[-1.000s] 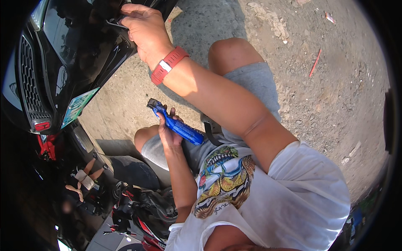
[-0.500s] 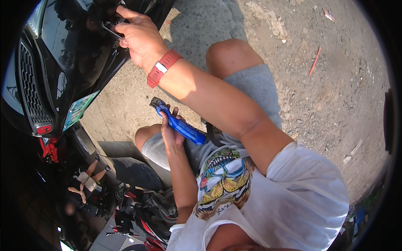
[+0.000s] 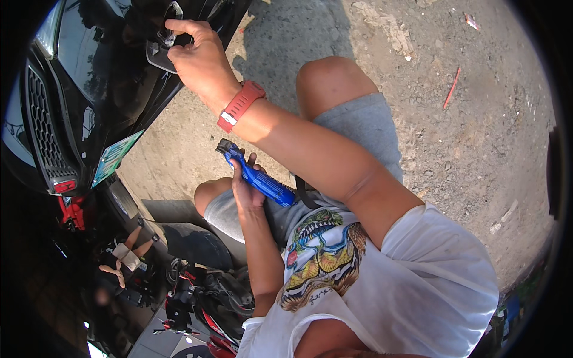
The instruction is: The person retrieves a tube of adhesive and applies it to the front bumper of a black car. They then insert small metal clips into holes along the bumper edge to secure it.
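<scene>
My left hand (image 3: 246,190) is wrapped round a long blue bottle (image 3: 271,188) with a dark, angular top end. The bottle lies tilted above my lap, its dark end toward the car. My right hand (image 3: 202,58), with a red watch (image 3: 241,106) on the wrist, reaches up to the glossy black car bumper (image 3: 110,56). Index finger and thumb are apart there, beside a shiny curved fitting and a dark grey trim piece (image 3: 159,58). The other right fingers are partly hidden, and I cannot make out anything held in them.
The car has a honeycomb grille (image 3: 45,113) and a licence plate (image 3: 115,156). A red-and-black motorcycle (image 3: 209,310) stands at the lower left, near a dark rounded container (image 3: 197,244). Another person (image 3: 126,258) is further off. Rough concrete (image 3: 465,137) spreads right of my bare knees.
My right hand has shifted slightly and its wrist has turned. More of the shiny fitting and grey trim now shows around the fingers. My left hand keeps its hold on the blue bottle.
</scene>
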{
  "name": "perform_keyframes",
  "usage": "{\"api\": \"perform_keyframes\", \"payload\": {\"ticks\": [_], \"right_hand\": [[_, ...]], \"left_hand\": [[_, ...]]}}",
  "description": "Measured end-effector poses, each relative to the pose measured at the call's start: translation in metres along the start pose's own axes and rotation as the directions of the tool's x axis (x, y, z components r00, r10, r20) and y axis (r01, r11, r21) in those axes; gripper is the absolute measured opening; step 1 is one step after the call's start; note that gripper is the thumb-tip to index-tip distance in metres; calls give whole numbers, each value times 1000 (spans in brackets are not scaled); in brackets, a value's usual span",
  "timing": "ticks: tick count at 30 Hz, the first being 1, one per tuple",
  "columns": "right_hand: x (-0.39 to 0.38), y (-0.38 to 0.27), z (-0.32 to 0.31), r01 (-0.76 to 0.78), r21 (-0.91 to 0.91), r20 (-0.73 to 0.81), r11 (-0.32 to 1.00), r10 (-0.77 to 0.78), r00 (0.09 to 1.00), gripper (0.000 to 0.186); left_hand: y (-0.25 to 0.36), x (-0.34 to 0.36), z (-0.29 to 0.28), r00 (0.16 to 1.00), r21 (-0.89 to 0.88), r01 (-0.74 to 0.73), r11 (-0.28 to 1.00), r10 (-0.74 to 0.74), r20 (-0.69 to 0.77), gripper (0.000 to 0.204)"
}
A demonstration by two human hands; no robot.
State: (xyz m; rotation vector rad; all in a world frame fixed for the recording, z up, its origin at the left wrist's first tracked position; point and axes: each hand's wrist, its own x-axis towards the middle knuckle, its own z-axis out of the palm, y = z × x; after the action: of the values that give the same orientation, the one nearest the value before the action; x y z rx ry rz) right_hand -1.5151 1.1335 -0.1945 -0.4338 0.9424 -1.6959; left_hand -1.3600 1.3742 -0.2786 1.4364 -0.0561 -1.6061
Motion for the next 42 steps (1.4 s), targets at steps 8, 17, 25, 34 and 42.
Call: {"api": "perform_keyframes", "payload": {"ticks": [8,17,25,34,42], "right_hand": [[4,3,-9,-42,134,180,990,18,983,36],[-3,-4,-26,299,-345,313,890,-191,930,80],[12,-1,-42,372,-467,168,803,-332,928,13],[42,-30,-48,570,-570,294,592,-501,814,17],[61,-45,-53,635,-472,482,612,-424,767,21]], "left_hand": [[-1,1,-8,1000,-13,6,1000,-6,-2,47],[-2,1,-10,1000,-20,13,1000,-13,10,46],[-3,1,-1,1000,2,21,1000,-21,-6,47],[-5,6,-3,1000,-1,19,1000,-19,-8,47],[-4,5,-2,1000,6,-1,1000,1,-24,52]]}}
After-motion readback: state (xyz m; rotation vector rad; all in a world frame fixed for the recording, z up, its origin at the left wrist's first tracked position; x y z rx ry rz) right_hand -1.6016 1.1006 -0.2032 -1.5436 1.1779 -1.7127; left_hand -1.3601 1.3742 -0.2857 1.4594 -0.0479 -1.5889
